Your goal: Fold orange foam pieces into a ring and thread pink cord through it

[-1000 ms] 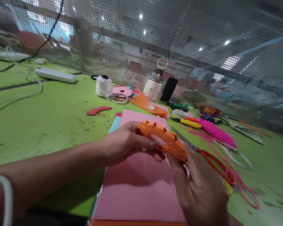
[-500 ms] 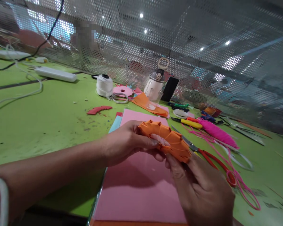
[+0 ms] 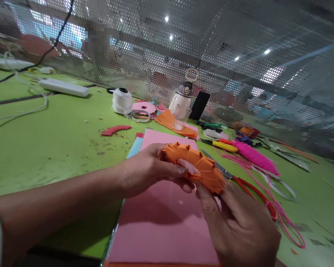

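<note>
A pleated orange paper ring is held between both hands above a stack of coloured sheets, with a pink sheet on top. My left hand pinches its left side, thumb on the near rim. On the lower right edge, the thumb and fingers of my right hand grip it. Through the hole in the middle a small pink dotted patch shows. Part of the ring's underside is hidden by my fingers. Red-handled scissors lie just beyond my right hand.
On the green table lie a folded red paper strip, a white thread spool, a pink paper ring, orange paper, yellow-handled pliers and pink yarn. A bottle stands before the perforated screen.
The view has shifted slightly. Both hands keep their hold on the orange ring, which has barely moved.
</note>
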Demonstrator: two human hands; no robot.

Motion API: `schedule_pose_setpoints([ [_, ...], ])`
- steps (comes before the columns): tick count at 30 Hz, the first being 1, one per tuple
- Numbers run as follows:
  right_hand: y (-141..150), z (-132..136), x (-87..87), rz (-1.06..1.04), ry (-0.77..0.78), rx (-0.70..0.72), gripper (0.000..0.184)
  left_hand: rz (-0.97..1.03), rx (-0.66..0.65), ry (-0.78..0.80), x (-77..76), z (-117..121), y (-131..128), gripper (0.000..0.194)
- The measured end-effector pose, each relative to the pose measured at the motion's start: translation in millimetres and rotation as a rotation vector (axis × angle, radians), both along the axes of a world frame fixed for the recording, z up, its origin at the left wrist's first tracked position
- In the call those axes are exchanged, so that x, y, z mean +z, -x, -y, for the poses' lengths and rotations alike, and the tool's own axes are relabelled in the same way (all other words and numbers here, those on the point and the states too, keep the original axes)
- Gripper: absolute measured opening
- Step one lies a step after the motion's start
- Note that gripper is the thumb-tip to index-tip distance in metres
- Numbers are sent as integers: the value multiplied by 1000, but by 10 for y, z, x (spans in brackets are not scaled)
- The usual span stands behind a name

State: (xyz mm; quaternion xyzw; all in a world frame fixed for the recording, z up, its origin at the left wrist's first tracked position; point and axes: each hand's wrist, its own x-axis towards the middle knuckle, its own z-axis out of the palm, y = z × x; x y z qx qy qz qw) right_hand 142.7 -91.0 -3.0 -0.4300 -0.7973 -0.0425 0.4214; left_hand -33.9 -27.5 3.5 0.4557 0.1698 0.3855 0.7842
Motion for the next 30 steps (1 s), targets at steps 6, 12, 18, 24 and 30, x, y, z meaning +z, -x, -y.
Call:
schedule_pose_setpoints([
  [6,16,6,-2,-35,-14,5,29,30,-15,-23,-9,2,1,15],
  [12,5,38,-16,-33,21,-1,30,19,-9,0,7,31,-11,16],
  [18,10,25,-30,-6,-3,-21,33,9,-3,-38,-21,5,-2,19],
  [24,-24,-1,-51,43,9,-16,29,-6,-17,28,-29,1,5,17],
  [30,-16,-31,-37,0,70,60,25,-19,0,35,-28,-8,-9,14],
])
